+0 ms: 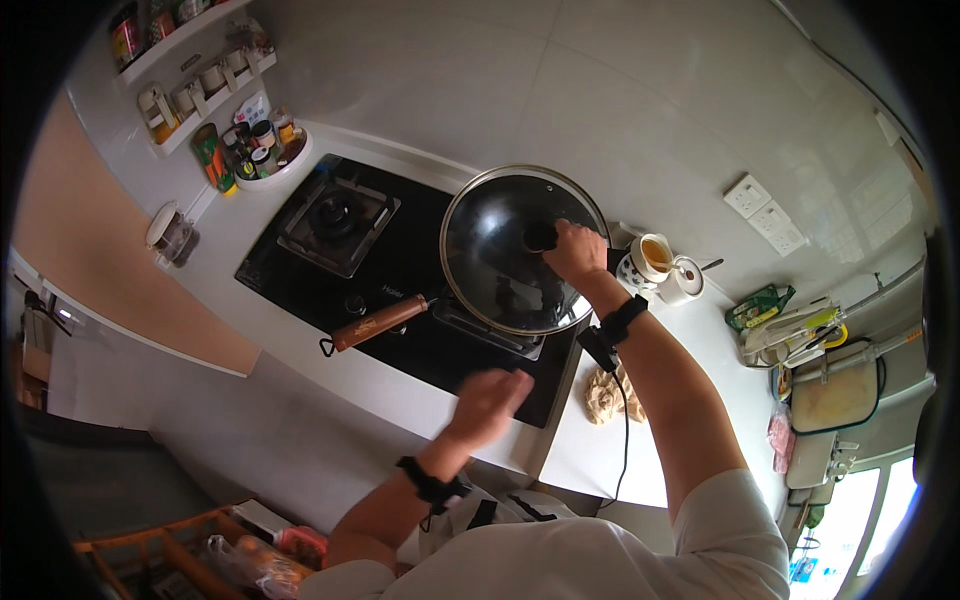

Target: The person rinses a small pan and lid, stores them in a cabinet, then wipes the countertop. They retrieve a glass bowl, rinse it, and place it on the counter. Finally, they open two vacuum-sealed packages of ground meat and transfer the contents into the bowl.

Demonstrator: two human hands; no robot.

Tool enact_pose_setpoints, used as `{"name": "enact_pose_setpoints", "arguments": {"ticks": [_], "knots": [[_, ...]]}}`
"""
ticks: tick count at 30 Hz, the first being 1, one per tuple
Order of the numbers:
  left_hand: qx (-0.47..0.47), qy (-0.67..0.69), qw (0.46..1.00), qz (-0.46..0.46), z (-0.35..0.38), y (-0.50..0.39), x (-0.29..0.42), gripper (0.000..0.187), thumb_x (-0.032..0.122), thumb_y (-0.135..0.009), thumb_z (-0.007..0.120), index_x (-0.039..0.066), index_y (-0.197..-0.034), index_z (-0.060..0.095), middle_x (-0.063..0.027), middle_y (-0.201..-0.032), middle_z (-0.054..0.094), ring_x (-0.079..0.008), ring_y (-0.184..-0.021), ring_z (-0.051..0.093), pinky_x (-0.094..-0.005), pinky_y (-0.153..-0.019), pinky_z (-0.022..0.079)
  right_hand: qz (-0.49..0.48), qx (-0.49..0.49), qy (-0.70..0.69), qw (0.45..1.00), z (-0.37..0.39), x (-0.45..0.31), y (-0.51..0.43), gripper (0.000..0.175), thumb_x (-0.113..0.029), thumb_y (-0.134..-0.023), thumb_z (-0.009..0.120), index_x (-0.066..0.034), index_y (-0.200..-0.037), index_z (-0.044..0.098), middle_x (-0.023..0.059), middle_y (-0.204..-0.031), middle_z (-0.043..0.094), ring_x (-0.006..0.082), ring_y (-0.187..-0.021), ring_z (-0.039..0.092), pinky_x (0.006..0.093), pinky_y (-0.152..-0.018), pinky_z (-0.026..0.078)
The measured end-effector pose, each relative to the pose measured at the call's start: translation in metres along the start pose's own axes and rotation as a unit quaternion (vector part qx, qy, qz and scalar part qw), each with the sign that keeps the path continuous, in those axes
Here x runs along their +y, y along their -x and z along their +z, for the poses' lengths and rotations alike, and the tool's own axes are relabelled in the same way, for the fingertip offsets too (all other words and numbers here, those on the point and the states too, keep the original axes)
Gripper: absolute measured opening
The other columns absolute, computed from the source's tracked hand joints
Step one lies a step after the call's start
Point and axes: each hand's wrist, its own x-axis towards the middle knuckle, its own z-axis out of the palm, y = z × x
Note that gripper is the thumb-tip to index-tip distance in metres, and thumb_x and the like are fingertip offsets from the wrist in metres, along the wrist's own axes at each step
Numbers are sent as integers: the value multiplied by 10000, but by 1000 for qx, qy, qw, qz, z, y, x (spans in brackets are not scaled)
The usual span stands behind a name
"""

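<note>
A glass lid with a metal rim covers a pan over the right burner of the black gas hob. My right hand grips the lid's black knob, its fingers curled around it. The pan's brown wooden handle points towards the lower left, with a black hanging loop at its end. My left hand, slightly blurred, is above the front edge of the hob and touches nothing; its fingers look bent, and whether they are closed cannot be told. Both wrists wear black straps.
Left burner is uncovered. Right of the pan stand a cup with a spoon and a white lidded jar. Crumpled brown paper lies on the counter beside a black cable. Seasoning jars fill a round tray at the back left.
</note>
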Motion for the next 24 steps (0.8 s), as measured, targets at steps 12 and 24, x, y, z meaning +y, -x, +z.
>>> {"name": "enact_pose_setpoints", "arguments": {"ticks": [12,24], "knots": [[-207,-375,879,-211,-127,-17,-109,264,166,-756,716,25,-946,599,-118,-806,651,-269,-749,654,-366,-680,549,0,-8,-3,1000,13,-6,-6,348,-255,-712,681,-44,-969,580,154,-949,649,336,-911,627,411,-776,515],[-311,-300,858,-278,-150,-33,-73,304,182,-757,708,8,-967,573,-165,-913,642,-311,-840,658,-400,-720,548,-82,58,35,994,-15,-4,19,554,-332,-708,722,-45,-1141,528,123,-1077,594,292,-1050,543,385,-930,414]]}}
